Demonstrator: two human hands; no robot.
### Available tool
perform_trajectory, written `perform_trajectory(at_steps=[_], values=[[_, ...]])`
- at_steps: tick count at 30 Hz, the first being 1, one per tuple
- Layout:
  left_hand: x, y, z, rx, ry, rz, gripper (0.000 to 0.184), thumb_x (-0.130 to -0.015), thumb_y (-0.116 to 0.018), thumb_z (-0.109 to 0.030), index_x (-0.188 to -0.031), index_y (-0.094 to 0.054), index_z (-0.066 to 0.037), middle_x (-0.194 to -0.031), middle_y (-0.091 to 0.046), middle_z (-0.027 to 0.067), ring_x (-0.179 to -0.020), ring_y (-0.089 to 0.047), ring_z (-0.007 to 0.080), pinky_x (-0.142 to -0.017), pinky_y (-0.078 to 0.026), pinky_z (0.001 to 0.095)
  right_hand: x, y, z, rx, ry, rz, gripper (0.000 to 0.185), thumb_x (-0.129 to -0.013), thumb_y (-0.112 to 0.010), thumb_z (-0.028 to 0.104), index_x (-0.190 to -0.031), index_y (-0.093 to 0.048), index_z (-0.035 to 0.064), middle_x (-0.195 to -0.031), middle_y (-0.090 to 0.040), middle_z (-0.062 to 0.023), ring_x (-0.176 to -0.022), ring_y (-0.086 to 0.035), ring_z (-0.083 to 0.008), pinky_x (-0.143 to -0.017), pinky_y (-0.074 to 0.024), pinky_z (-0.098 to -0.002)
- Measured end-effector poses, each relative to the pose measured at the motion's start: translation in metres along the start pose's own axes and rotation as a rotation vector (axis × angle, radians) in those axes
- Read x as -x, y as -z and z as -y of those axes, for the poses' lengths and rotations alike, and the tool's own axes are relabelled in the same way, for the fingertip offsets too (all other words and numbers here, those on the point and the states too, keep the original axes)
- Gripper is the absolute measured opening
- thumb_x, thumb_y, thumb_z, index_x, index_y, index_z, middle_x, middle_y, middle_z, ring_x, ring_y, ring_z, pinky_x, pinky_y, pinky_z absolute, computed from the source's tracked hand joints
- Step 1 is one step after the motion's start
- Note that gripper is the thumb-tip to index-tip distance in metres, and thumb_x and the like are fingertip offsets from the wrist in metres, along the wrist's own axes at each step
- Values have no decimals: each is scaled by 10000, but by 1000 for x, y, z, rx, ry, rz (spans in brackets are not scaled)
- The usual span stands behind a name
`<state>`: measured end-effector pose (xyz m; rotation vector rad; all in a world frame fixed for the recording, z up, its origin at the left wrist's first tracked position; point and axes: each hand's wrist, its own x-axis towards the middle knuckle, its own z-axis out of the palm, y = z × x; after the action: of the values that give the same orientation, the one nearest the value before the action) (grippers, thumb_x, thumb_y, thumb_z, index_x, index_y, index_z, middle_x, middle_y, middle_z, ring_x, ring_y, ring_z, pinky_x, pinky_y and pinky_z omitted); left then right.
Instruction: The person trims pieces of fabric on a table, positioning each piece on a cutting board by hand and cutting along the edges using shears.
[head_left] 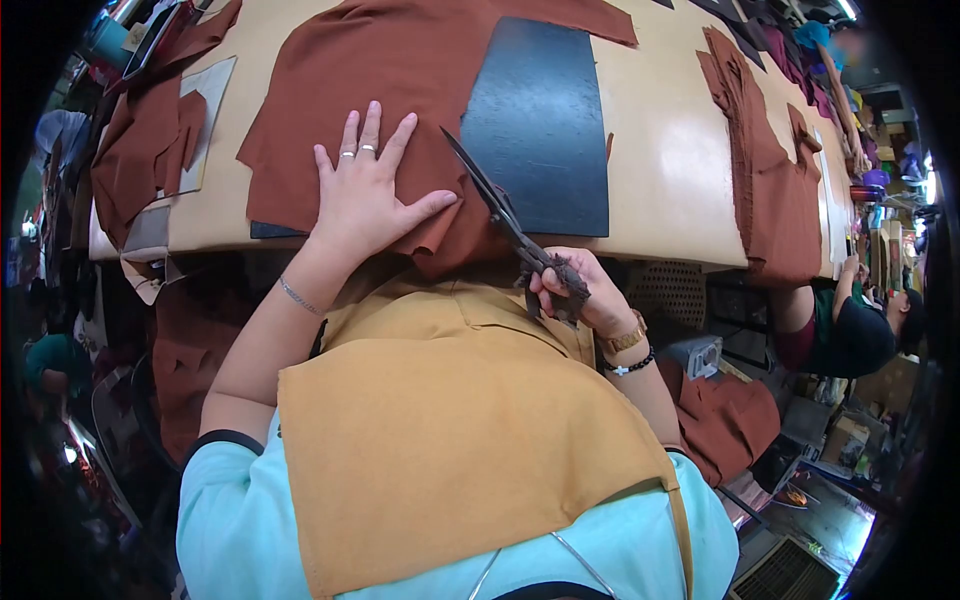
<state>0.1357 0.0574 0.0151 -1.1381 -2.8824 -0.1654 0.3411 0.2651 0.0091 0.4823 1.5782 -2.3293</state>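
Observation:
A large reddish-brown piece of leather or cloth (380, 60) lies over a dark flat board (545, 120) on the table. My left hand (365, 195) is spread flat on the brown piece, fingers apart, with rings on two of them. My right hand (590, 290) grips the wrapped handles of a pair of large dark scissors (495, 195) at the table's front edge. Their blades point up and to the left, lying along the edge of the brown piece where it meets the bare board. The blades look closed or nearly so.
More brown pieces lie at the table's left (140, 165) and a folded stack (765, 180) at its right. Brown material (725, 420) hangs low on my right. A person (850, 325) works at the far right end of the table.

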Motion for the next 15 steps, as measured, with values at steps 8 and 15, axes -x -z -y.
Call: perform_trajectory(at_steps=[8, 15], values=[[-2, 4, -7, 55, 31, 52, 892, -791, -498, -735, -1478, -316, -195, -1553, -161, 205, -1434, -140, 400, -1032, -153, 728, 5, 5, -11, -9, 29, 1, 227, -876, -681, 259, -814, -598, 57, -627, -602, -12, -543, -558, -67, -496, -378, -193], [-53, 10, 48, 44, -320, 48, 807, -807, -551, -653, -1476, -326, -261, -1571, -173, 117, -1445, -137, 353, -1119, -122, 620, 4, 3, -7, -21, 10, 4, 236, -877, -682, 266, -814, -596, 55, -628, -595, -12, -541, -557, -76, -502, -407, -198]])
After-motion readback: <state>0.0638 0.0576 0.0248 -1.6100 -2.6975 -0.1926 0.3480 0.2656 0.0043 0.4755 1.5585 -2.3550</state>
